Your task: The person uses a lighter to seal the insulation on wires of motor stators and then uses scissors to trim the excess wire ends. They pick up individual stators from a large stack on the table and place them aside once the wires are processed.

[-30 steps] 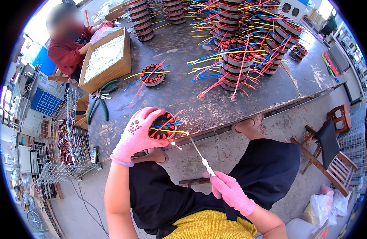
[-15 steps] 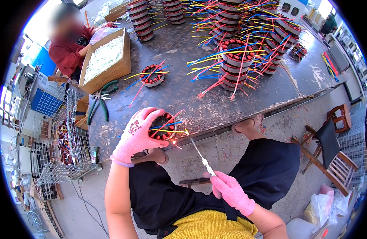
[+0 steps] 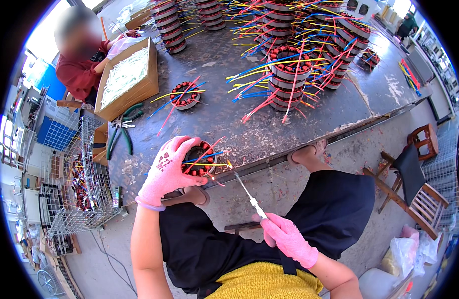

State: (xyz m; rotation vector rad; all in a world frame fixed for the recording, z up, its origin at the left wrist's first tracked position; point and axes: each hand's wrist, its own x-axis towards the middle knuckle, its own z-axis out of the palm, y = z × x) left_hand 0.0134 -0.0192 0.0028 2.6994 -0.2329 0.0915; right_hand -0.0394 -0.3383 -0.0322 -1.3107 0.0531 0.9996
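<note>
Pink-gloved, my left hand (image 3: 170, 167) wraps round a motor stator (image 3: 201, 158), a ring with red windings and red, yellow and blue leads, held off the table's front edge. My right hand (image 3: 289, 236), also in a pink glove, grips a slim torch (image 3: 253, 200) with a thin metal tube and a white collar. Its tip points up toward the lead ends, a small gap away. A small flame (image 3: 229, 163) burns at the end of the yellow lead, and a red lead's end below glows faintly. My palm hides the stator's left side.
Another stator (image 3: 185, 95) lies on the dark worktable (image 3: 217, 112). Stacked stators (image 3: 289, 74) with protruding leads stand behind. Left are green-handled pliers (image 3: 124, 130), a cardboard box (image 3: 148, 79) of white sleeves, a wire basket (image 3: 97, 192) and a seated co-worker (image 3: 80, 74). A chair (image 3: 409, 174) stands right.
The torch tip has drawn slightly back from the leads. The bright glow at the red lead's end has dimmed. The view has shifted slightly; both hands keep their grip.
</note>
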